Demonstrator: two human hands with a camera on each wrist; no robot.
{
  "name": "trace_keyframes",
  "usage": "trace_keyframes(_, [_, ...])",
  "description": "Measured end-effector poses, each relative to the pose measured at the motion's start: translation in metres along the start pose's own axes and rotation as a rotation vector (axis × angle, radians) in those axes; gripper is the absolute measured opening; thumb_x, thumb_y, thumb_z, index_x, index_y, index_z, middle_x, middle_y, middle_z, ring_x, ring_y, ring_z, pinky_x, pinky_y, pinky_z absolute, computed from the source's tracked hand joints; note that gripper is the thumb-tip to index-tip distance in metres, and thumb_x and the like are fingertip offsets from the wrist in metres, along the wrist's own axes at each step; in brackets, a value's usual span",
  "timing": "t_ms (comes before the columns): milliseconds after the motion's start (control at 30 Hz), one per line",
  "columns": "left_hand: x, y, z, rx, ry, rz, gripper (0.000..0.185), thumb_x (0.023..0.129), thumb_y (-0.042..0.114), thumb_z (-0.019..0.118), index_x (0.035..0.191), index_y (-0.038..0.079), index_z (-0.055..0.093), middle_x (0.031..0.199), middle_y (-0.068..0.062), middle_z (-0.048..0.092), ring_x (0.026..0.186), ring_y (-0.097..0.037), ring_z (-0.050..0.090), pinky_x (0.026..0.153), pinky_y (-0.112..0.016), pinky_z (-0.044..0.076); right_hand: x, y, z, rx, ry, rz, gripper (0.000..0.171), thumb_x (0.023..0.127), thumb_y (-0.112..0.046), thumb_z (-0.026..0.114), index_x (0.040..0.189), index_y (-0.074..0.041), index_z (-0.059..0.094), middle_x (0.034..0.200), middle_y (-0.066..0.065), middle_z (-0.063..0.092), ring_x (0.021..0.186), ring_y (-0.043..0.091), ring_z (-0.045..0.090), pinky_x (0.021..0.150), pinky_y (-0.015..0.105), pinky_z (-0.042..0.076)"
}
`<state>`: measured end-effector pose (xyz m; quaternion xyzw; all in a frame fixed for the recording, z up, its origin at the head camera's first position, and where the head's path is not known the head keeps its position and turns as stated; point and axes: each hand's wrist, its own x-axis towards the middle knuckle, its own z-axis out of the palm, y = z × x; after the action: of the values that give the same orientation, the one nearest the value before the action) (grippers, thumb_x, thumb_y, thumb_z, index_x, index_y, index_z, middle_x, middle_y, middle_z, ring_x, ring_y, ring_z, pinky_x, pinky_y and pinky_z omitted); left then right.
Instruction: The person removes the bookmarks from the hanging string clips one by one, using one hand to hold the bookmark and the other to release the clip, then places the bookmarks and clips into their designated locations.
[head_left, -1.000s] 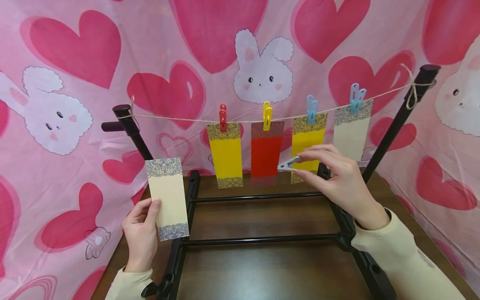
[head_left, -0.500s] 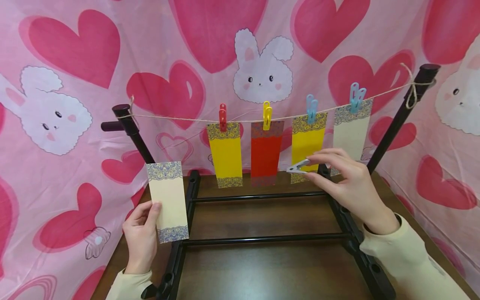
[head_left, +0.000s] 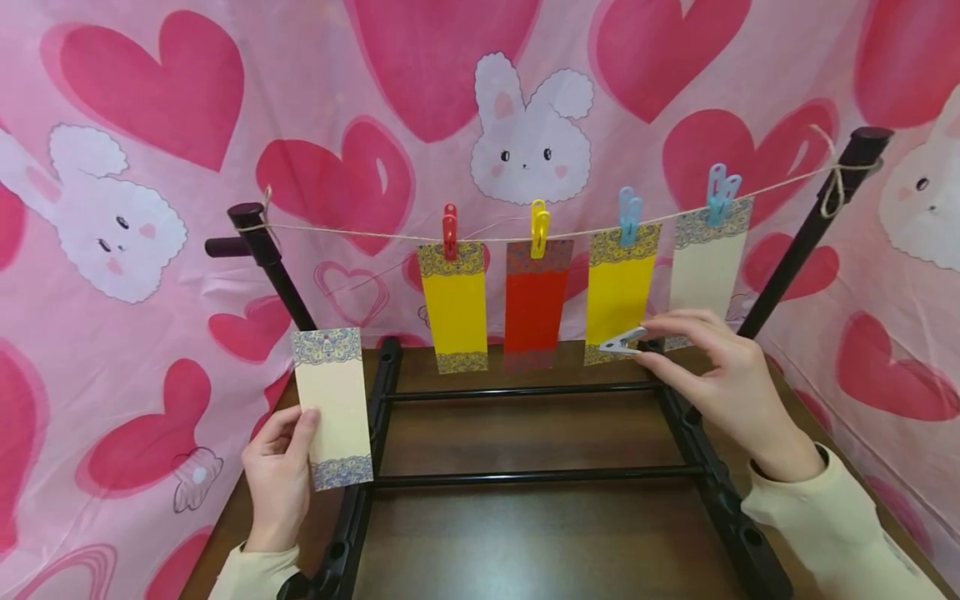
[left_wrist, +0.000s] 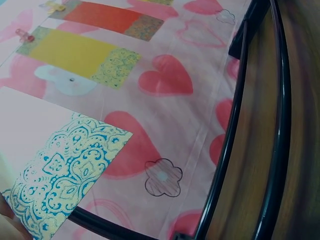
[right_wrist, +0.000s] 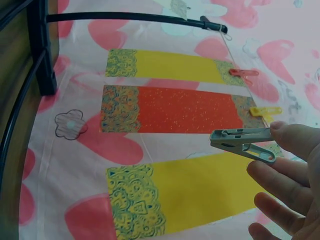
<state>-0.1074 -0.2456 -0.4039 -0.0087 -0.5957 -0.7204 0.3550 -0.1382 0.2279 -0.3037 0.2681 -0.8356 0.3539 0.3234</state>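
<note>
The left hand (head_left: 279, 479) grips the cream card (head_left: 332, 407) upright, unchanged, left of the rack (head_left: 540, 477). The right hand (head_left: 723, 383) pinches the grey clothespin (head_left: 622, 342), now shifted lower and rightward, away from the string (head_left: 360, 236); pinning appears not yet begun.

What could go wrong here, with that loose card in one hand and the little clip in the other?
The right hand pinches the grey clip only at its end, so it might slip out. That hand also sits close to the hanging yellow card and could knock it. The left hand holds the cream card by its lower edge alone, so the card may bend or tilt when raised to the string.
</note>
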Motion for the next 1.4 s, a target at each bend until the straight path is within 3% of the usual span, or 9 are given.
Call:
trace_keyframes(367, [-0.005,-0.002,-0.008,0.072,0.044,-0.085,0.009,0.095,-0.009,0.068,0.1,-0.007,0.076,0.08,0.0,0.075,0.067,-0.009,0.066,0.06,-0.02,0.056,-0.011,0.006,-0.003,-0.032,0.004,0.065,0.057,0.07,0.011,0.09,0.121,-0.009,0.076,0.12,0.007,0.071,0.116,-0.005,0.055,0.098,0.005,0.041])
trace_keyframes(733, [-0.006,-0.007,-0.014,0.094,0.067,-0.104,0.01,0.094,-0.01,0.068,0.097,-0.005,0.076,0.08,0.002,0.075,0.067,-0.008,0.066,0.059,-0.019,0.055,-0.021,0.016,-0.004,-0.056,0.012,0.073,0.06,0.068,0.014,0.09,0.121,-0.008,0.076,0.115,0.009,0.072,0.112,-0.006,0.054,0.099,0.006,0.039])
trace_keyframes(833, [-0.007,-0.008,-0.016,0.102,0.072,-0.115,0.009,0.095,-0.009,0.068,0.098,-0.005,0.076,0.08,0.001,0.075,0.067,-0.008,0.065,0.059,-0.019,0.055,-0.024,0.017,-0.005,-0.067,0.017,0.072,0.06,0.067,0.013,0.09,0.121,-0.008,0.076,0.115,0.009,0.072,0.112,-0.007,0.054,0.094,0.006,0.041])
trace_keyframes(933, [-0.009,-0.009,-0.018,0.109,0.077,-0.123,0.008,0.095,-0.009,0.069,0.098,-0.006,0.075,0.079,0.001,0.075,0.066,-0.008,0.065,0.058,-0.019,0.055,-0.026,0.019,-0.005,-0.08,0.02,0.073,0.059,0.068,0.013,0.09,0.121,-0.008,0.075,0.115,0.007,0.072,0.11,-0.008,0.054,0.08,0.006,0.045])
trace_keyframes(1067, [-0.01,-0.011,-0.021,0.117,0.085,-0.127,0.007,0.095,-0.008,0.069,0.097,-0.007,0.075,0.078,0.001,0.074,0.064,-0.007,0.065,0.056,-0.019,0.054,-0.029,0.022,-0.006,-0.089,0.027,0.088,0.058,0.069,0.012,0.09,0.121,-0.009,0.076,0.115,-0.007,0.07,0.105,-0.007,0.054,0.064,0.009,0.044])
trace_keyframes(1200, [-0.011,-0.011,-0.024,0.11,0.098,-0.137,0.006,0.095,-0.008,0.069,0.097,-0.008,0.074,0.079,0.001,0.075,0.065,-0.007,0.065,0.057,-0.019,0.053,-0.032,0.024,-0.006,-0.082,0.03,0.113,0.057,0.071,0.011,0.089,0.123,-0.011,0.076,0.116,-0.019,0.066,0.102,-0.005,0.054,0.061,0.011,0.044])
trace_keyframes(1400, [-0.012,-0.013,-0.029,0.104,0.107,-0.148,0.005,0.094,-0.008,0.07,0.096,-0.008,0.075,0.08,0.001,0.076,0.067,-0.007,0.065,0.059,-0.018,0.054,-0.037,0.028,-0.007,-0.068,0.037,0.156,0.055,0.073,0.009,0.089,0.122,-0.014,0.076,0.113,-0.02,0.066,0.101,-0.004,0.053,0.063,0.011,0.043])
